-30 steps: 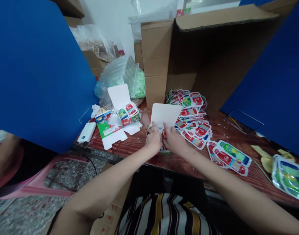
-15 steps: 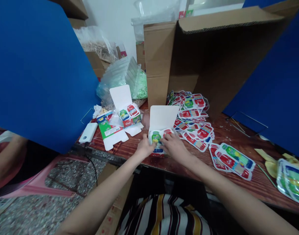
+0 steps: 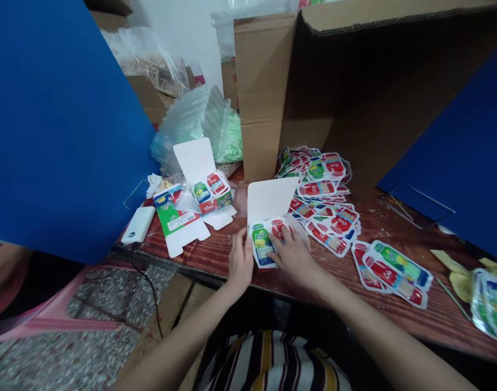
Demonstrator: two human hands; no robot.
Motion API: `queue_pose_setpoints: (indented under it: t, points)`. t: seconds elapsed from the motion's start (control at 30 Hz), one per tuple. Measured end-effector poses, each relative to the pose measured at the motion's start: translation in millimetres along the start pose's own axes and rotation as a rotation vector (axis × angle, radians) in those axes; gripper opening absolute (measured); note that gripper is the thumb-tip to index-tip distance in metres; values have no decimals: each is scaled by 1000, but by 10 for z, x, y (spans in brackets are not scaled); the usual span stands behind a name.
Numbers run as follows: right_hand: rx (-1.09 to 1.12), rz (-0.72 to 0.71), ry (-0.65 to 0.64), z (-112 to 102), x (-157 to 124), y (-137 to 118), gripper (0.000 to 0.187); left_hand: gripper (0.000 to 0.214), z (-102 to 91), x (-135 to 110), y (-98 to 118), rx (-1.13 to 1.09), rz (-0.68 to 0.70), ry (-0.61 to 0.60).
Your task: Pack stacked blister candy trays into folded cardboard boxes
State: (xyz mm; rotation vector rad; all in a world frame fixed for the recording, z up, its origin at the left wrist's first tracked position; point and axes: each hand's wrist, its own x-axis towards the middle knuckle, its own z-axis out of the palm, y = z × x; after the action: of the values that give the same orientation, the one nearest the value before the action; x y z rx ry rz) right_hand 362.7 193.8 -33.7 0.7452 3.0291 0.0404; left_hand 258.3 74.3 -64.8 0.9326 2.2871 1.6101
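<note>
In front of me on the table stands a small white-lidded carton point(image 3: 270, 198) with its flap up. Inside it lie jar-shaped packets, a green Sprite packet point(image 3: 261, 241) on the left and a red Cola packet point(image 3: 277, 225) on the right. My left hand point(image 3: 240, 262) is closed against the carton's left side, its fingers upright along the wall. Across the top of the packets rests my right hand point(image 3: 295, 258), fingers spread and touching the Cola packet. The carton's right side is partly hidden by this hand.
A second filled carton point(image 3: 215, 203) stands left, beside a flattened carton point(image 3: 181, 217) and a white power bank point(image 3: 138, 224). Loose packets point(image 3: 325, 212) are heaped at right before a big cardboard box point(image 3: 260, 98). Blue panels point(image 3: 61, 119) flank the table.
My left hand has shifted down and outward along the carton's left side. My right hand has moved slightly right, showing more of the packets. The camera view has shifted a little.
</note>
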Motion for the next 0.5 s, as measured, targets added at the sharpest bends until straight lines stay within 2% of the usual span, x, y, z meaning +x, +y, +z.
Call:
queue_pose_setpoints:
  t: [0.1,0.23,0.3,0.4,0.5]
  points:
    - [10,-10,-43,-52,-7,4,53,45,122,-55,-84,-67,-12,81]
    - [35,-16,129,-131,-15,7,45,46,185,-84,-126,-124,-33,108]
    - [74,-88,183,-135,15,-21,40,45,179,-84,-136,-128,-24,97]
    - [162,-194,92,-62,88,-79,42,44,156,-71,-142,-107,44,66]
    - [224,-198,16,60,135,-100,44,42,139,-51,-115,-89,106,42]
